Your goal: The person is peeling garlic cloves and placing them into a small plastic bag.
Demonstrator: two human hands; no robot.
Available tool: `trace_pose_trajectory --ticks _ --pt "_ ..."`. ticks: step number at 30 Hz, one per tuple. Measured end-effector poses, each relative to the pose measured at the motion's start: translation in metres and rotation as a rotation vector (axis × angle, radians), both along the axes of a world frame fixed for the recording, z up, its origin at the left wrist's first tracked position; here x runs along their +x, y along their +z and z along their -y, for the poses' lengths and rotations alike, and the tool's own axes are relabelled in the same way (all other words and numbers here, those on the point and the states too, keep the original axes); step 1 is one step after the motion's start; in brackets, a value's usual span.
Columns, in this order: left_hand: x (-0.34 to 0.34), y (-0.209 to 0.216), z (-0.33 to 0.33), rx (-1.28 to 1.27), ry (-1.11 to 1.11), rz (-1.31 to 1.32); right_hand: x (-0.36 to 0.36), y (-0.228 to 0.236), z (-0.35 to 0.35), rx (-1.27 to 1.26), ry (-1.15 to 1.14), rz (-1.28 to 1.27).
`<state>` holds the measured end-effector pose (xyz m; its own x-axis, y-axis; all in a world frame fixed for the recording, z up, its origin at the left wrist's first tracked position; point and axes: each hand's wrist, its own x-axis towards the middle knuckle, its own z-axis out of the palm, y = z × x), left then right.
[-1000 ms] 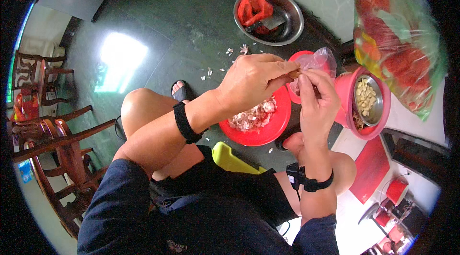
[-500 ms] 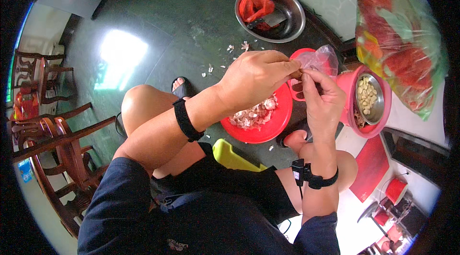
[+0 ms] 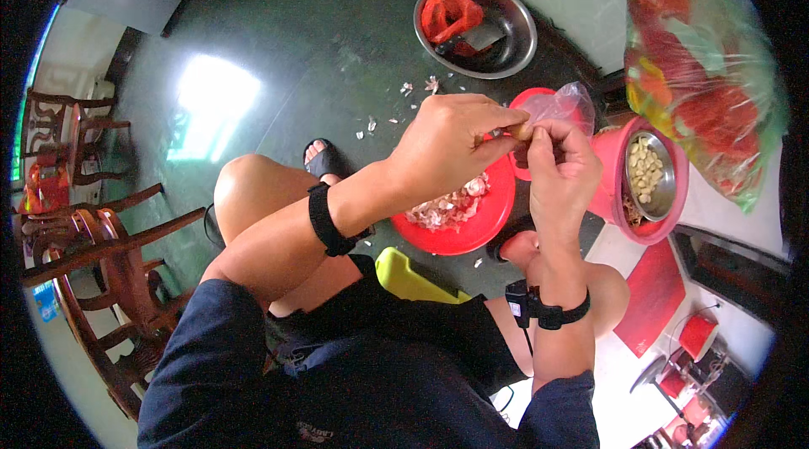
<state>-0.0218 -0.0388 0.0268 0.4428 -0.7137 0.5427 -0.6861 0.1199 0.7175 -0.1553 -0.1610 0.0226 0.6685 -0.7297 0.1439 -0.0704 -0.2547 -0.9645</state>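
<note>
My left hand (image 3: 455, 139) and my right hand (image 3: 563, 164) meet fingertip to fingertip above a red basin (image 3: 499, 221). Pinched between them is a small yellowish garlic clove (image 3: 522, 131), partly covered by the fingers. Whitish and pinkish garlic pieces and papery skins (image 3: 447, 215) lie in the red basin, partly hidden beneath my left hand. To the right, a small steel bowl (image 3: 668, 183) holding several peeled cloves (image 3: 645, 169) rests in the mouth of a pink bucket (image 3: 608, 164).
A steel basin (image 3: 524, 51) at the back holds a red mesh bag (image 3: 449, 15) and a knife (image 3: 480, 36). Nearby are a red container with a clear plastic bag (image 3: 573, 107) and a large filled plastic bag (image 3: 699, 69). Wooden chairs (image 3: 126, 255) stand left; skin scraps dot the floor.
My fingers have shifted slightly around the clove, and more of its pale yellow side shows. Both hands stay close together over the same spot.
</note>
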Motion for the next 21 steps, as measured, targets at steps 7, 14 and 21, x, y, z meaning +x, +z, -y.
trace_pose_trajectory --ticks 7,14,21 --pt "-0.001 0.024 -0.001 0.255 -0.320 -1.199 0.002 0.014 -0.006 0.405 0.055 0.169" --pt "0.001 0.019 -0.001 0.159 -0.423 -1.312 -0.006 0.016 -0.004 -0.070 0.225 0.105" --pt "0.001 0.005 0.005 0.071 -0.167 -0.286 -0.001 0.020 0.000 0.038 0.066 0.152"
